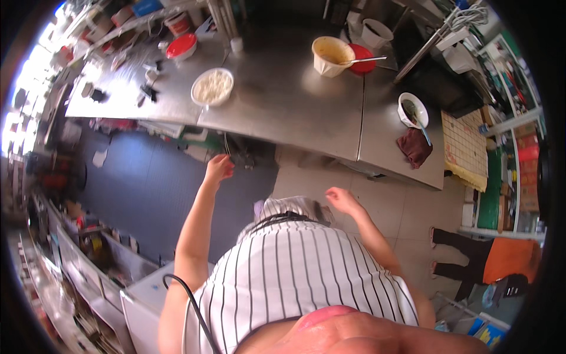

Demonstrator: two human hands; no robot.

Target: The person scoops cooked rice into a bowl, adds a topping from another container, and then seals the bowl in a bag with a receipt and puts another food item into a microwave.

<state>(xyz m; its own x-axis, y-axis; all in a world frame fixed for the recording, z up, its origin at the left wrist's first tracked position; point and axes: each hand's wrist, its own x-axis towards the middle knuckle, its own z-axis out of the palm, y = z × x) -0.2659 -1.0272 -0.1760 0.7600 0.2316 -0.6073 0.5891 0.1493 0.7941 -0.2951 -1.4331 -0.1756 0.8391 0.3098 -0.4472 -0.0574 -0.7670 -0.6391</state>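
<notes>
My left hand (219,169) hangs in the air in front of the steel worktop's edge, fingers loosely curled, holding nothing that I can see. My right hand (341,200) is also in the air, over the tiled floor, its fingers bent; nothing shows in it. On the stainless steel worktop (287,101) stands a white bowl (212,87) of whitish chunks of food. Farther back are a cream-coloured tub (331,55) with a spoon, and a red lid (363,58) behind it. To the right, a white bowl (413,110) with dark contents and a light blue utensil sits beside a dark maroon cloth (414,148).
A red-lidded container (181,46) and small items stand on the worktop's left part. A cloth-covered table (466,148) adjoins at right. A person in orange (510,260) is at far right. A white cabinet (152,305) stands behind my left arm.
</notes>
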